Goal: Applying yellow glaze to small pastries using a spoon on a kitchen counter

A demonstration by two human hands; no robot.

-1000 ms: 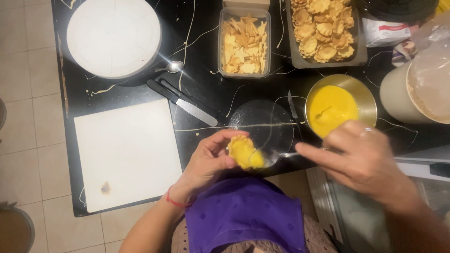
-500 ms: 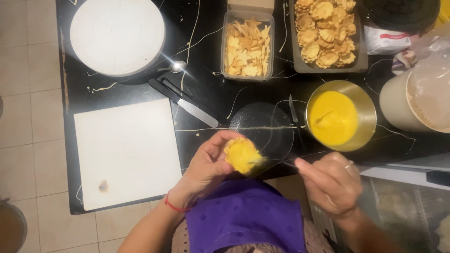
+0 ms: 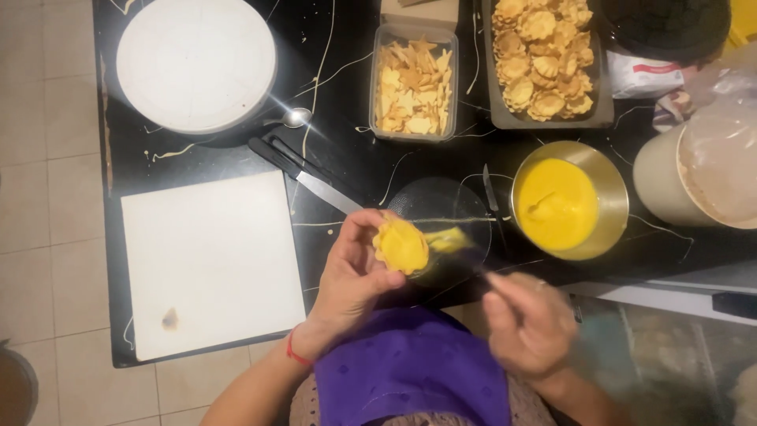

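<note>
Pastry shell, filled yellow, rests cupped in the left hand, fingers curled around it above the glass plate. Right hand pinches a blurred utensil beside the custard bowl.

My right hand is back from the bowl of yellow cream, its spoon now smearing filling onto the pastry shell.
</note>
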